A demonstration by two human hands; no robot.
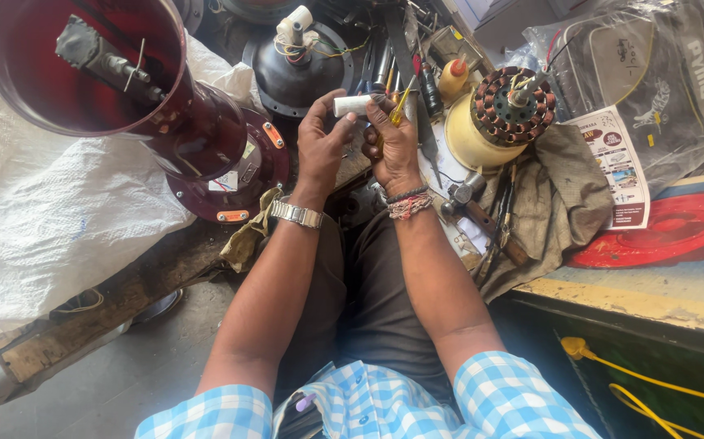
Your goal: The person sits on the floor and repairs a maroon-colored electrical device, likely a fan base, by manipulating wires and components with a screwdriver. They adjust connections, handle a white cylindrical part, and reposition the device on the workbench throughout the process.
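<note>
At the upper centre of the frame, a person's left hand [322,145] pinches a small white plastic cylinder [353,105] between thumb and fingers, while the right hand [393,145] closes around a thin yellow-handled tool [401,106] just beside it. A copper-wound motor stator on a cream housing [498,118] sits to the right, a dark red metal fan housing [124,89] at upper left.

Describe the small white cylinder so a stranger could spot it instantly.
Start at the big maroon housing on the left, then move right to the two hands raised mid-bench. The white cylinder lies between their fingertips: short, plain and pale, unlike the dark tools behind.
</note>
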